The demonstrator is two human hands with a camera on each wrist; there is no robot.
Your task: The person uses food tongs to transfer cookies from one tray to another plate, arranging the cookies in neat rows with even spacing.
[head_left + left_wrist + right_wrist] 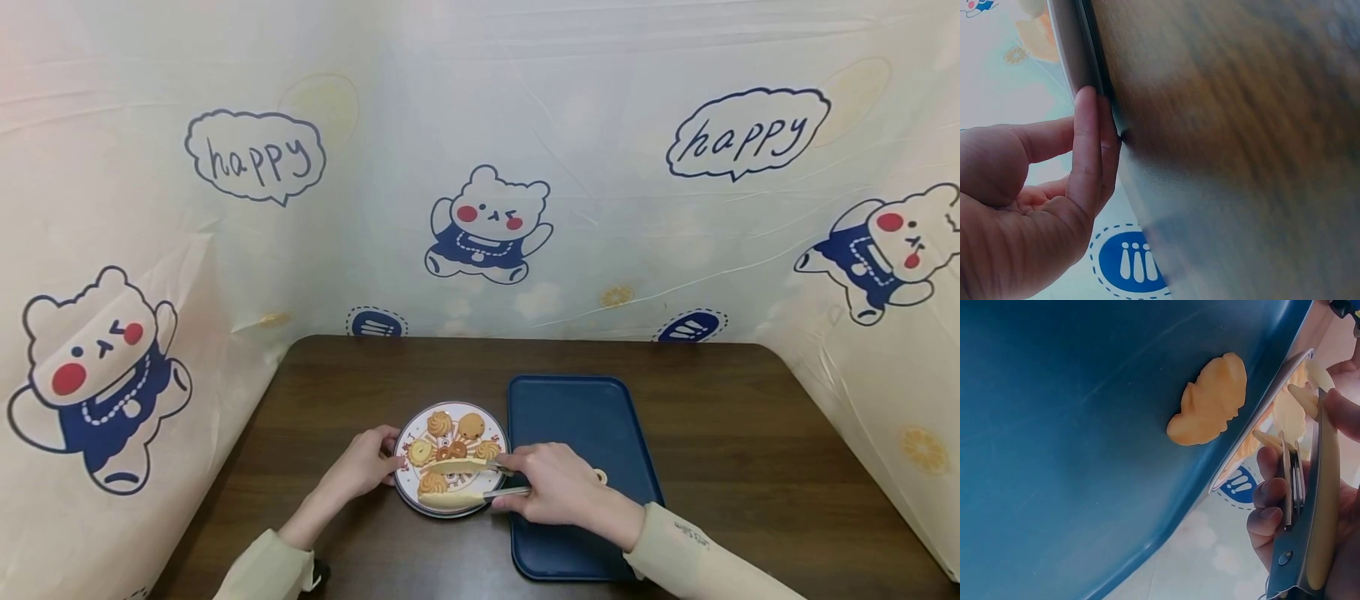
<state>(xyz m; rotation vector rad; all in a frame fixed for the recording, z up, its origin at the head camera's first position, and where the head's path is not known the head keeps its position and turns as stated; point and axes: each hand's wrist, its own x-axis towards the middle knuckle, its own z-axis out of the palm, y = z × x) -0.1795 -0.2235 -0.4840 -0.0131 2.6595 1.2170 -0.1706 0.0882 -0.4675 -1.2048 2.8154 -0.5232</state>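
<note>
A white plate (408, 487) with a dark rim carries several cookies (439, 423), some swirled and some round. My left hand (363, 460) grips its left edge, thumb at the rim; the fingers (1087, 156) lie along its outer side in the left wrist view. In my right hand (558, 483) is a pair of metal tongs (1319, 506) with cream-coloured tips. Those tips reach over the plate's near half, apart, on either side of a swirled cookie (432, 483). Whether they touch it I cannot tell. Below the right wrist, one cookie (1209, 403) lies on the blue tray.
The blue tray (573, 408) lies right of the plate, partly under my right hand and forearm. Both stand on a dark wooden table (720, 433). A printed cloth (480, 100) with bears hangs behind and around the table.
</note>
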